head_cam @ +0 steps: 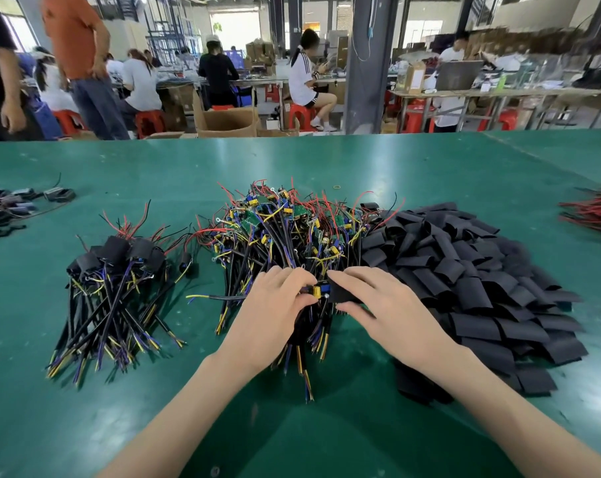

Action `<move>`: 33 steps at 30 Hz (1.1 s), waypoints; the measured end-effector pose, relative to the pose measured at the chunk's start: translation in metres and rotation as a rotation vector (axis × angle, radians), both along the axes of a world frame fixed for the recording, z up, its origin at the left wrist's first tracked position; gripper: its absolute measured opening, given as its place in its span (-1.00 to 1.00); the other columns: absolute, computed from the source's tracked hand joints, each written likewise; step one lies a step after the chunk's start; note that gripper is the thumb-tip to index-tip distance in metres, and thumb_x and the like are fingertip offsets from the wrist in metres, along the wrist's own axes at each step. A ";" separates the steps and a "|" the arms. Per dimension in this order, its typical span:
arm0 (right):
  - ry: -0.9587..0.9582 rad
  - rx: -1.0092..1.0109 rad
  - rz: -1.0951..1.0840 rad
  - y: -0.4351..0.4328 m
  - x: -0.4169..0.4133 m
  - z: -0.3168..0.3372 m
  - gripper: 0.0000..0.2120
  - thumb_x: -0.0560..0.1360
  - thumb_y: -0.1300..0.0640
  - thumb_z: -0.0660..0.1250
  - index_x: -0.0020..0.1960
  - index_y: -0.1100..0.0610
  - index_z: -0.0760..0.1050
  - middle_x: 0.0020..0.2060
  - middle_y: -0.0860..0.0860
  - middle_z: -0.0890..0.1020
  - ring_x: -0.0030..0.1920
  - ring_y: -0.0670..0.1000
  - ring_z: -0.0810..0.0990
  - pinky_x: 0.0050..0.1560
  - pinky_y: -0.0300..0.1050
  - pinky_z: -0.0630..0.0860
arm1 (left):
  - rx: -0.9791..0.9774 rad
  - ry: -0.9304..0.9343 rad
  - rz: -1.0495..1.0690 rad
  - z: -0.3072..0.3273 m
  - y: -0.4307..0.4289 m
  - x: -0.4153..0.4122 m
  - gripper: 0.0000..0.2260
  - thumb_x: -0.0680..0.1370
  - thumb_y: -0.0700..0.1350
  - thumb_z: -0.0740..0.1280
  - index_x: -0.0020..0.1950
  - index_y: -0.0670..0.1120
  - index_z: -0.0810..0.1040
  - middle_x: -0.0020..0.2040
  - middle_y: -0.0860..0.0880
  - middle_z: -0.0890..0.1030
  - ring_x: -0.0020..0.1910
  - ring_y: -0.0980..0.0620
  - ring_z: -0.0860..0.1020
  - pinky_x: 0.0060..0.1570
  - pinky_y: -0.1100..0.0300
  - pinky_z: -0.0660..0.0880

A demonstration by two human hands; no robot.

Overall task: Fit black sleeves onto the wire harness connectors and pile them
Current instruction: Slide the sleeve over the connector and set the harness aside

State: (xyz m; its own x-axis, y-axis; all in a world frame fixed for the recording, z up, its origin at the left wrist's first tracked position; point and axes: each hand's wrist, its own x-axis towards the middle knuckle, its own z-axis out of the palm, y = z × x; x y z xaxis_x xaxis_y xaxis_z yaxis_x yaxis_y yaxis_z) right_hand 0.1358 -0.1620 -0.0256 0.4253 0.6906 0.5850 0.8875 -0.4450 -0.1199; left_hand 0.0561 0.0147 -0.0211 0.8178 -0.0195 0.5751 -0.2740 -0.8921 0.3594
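I am looking down on a glossy green work table [326, 160], where the two hands are meeting low in the centre. The left hand [275, 305] is pinching a small harness connector with a yellow cylindrical part and blue body [317, 291] between thumb and curled fingers, and its black cable is trailing out toward 9 o'clock. The right hand [392, 305] is gripping a flat black tubular sleeve [342, 294] between thumb and fingers, with the sleeve's end touching the connector from the 3 o'clock side. I cannot tell how far the connector is sitting inside. Both hands are hovering over the near edge of a tangled heap of bare harnesses with green boards and red, yellow and blue wires [292, 229], which is lying at 12 o'clock of them. A broad pile of loose black sleeves [471, 277] is lying at 3 o'clock, touching that heap. At 9 o'clock, apart from it, a smaller stack of sleeved harnesses [120, 267] is resting with its wire ends pointing toward 6 o'clock. A bundle of red wires [592, 212] is lying at the far 2 o'clock edge.
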 end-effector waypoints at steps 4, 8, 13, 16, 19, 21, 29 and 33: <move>0.156 0.001 0.044 -0.003 0.000 -0.003 -0.59 0.50 0.10 0.36 0.33 0.13 0.44 0.14 0.03 0.56 0.11 0.09 0.54 0.17 0.01 0.47 | 0.049 -0.010 -0.013 -0.001 0.004 0.001 -0.88 0.47 -0.17 0.34 -0.05 -0.20 0.57 -0.16 -0.04 0.59 -0.15 0.06 0.35 -0.10 0.10 0.28; 0.141 -0.048 0.038 -0.004 0.003 -0.005 -0.59 0.51 0.05 0.31 0.33 0.13 0.45 0.13 0.02 0.57 0.09 0.10 0.54 0.15 0.01 0.48 | 0.183 -0.023 -0.026 -0.004 0.007 0.003 -0.91 0.47 -0.15 0.35 -0.08 -0.15 0.57 -0.21 -0.01 0.58 -0.17 0.05 0.36 -0.14 0.15 0.25; 0.211 -0.057 0.038 -0.002 0.002 -0.007 -0.57 0.53 0.02 0.29 0.36 0.13 0.41 0.17 0.01 0.54 0.15 0.05 0.50 0.22 -0.13 0.37 | 0.159 -0.018 -0.041 -0.004 0.009 0.001 -0.91 0.48 -0.16 0.36 -0.04 -0.13 0.59 -0.18 0.02 0.59 -0.16 0.06 0.38 -0.13 0.19 0.26; 0.243 -0.068 0.055 0.000 0.001 -0.007 -0.58 0.52 0.03 0.31 0.34 0.14 0.43 0.16 0.02 0.54 0.16 0.05 0.49 0.23 -0.18 0.32 | 0.171 -0.016 -0.038 -0.006 0.009 0.002 -0.91 0.48 -0.17 0.38 -0.04 -0.12 0.59 -0.18 0.04 0.60 -0.17 0.04 0.42 -0.12 0.21 0.26; 0.238 -0.005 0.042 0.001 0.000 -0.004 -0.59 0.47 0.08 0.39 0.29 0.14 0.48 0.12 0.02 0.54 0.12 0.05 0.51 0.19 -0.15 0.36 | 0.057 0.002 -0.017 -0.006 0.005 0.002 -0.89 0.49 -0.14 0.35 0.00 -0.10 0.55 -0.15 0.06 0.60 -0.15 0.09 0.39 -0.09 0.21 0.24; 0.217 0.001 0.034 0.002 -0.001 -0.003 -0.60 0.45 0.10 0.41 0.27 0.14 0.50 0.12 0.02 0.55 0.10 0.06 0.53 0.18 -0.10 0.39 | -0.003 0.009 -0.009 -0.008 0.005 0.003 -0.84 0.49 -0.15 0.37 0.05 -0.08 0.50 -0.15 0.06 0.60 -0.15 0.14 0.36 -0.09 0.25 0.21; 0.180 -0.001 0.050 0.003 -0.004 -0.004 -0.62 0.48 0.10 0.39 0.27 0.14 0.49 0.13 0.01 0.56 0.11 0.07 0.52 0.19 -0.06 0.42 | -0.199 0.065 -0.091 -0.009 0.010 0.005 -0.61 0.48 -0.20 0.41 -0.04 0.18 0.25 -0.19 0.18 0.58 -0.17 0.15 0.45 -0.04 0.39 0.30; 0.173 -0.020 0.077 0.003 -0.006 -0.004 -0.64 0.48 0.12 0.38 0.25 0.17 0.50 0.12 0.05 0.56 0.09 0.11 0.53 0.18 -0.05 0.42 | -0.171 0.067 -0.144 -0.007 0.012 0.004 -0.65 0.49 -0.23 0.38 0.00 0.10 0.27 -0.22 0.10 0.56 -0.22 0.12 0.42 -0.11 0.49 0.28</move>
